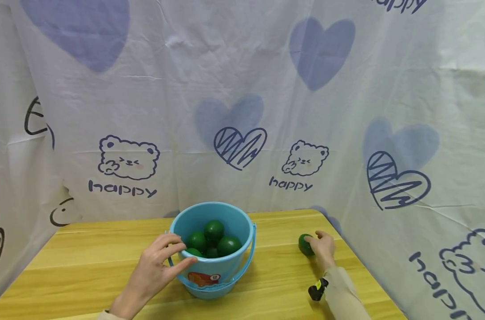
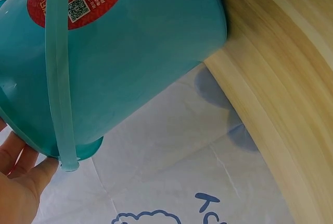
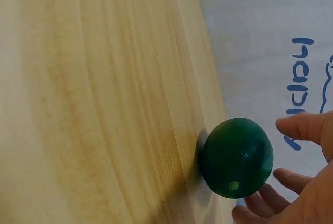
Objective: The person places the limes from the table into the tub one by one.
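Observation:
A light-blue bucket [image 1: 214,278] stands on the table with several dark green avocados [image 1: 213,230] inside. My left hand [image 1: 156,266] holds the bucket's left rim, fingers over the edge and thumb on the outside. In the left wrist view, that hand [image 2: 23,182] shows at the rim beside the handle's pivot. Off to the right, a single avocado [image 3: 238,158] with a pale stem spot lies on the table. Around it my right hand [image 3: 296,182] has its fingers spread, the thumb apart from the skin and the other fingertips at its lower side.
The wooden table [image 1: 86,262] ends at a right edge [image 3: 208,52] close to the lone avocado. A white cloth [image 1: 178,111] with hearts and bears hangs behind and at both sides. The bucket's handle [image 2: 57,78] hangs down across its front. A black device [image 1: 317,289] sits on the right wrist.

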Tool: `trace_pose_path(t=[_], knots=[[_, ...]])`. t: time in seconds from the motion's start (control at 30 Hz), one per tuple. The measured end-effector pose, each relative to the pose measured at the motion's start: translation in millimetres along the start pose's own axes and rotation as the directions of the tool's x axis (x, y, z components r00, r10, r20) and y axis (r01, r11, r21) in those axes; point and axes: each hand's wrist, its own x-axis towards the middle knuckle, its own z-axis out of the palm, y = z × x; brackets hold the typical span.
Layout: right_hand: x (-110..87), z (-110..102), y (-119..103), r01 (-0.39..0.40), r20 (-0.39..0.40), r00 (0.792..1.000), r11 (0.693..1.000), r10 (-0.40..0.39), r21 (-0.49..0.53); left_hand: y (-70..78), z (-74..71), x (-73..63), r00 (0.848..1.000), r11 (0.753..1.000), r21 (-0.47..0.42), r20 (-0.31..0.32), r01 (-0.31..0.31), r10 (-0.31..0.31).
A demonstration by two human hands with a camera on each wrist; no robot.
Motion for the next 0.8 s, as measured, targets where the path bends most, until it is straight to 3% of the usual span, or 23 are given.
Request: trace_pose_path(t=[0.27, 0.8], knots=[[2.1, 6, 3, 0.001, 0.038, 0.999, 0.997, 0.002, -0.073, -0.1, 1.6, -1.4, 1.000, 1.000, -0.005, 0.004, 0.006, -0.006], [5.0, 11, 14, -0.004, 0.042, 0.999, 0.998, 0.007, -0.064, 0.3, 1.2, -1.4, 1.000, 1.000, -0.006, -0.001, 0.022, -0.022]])
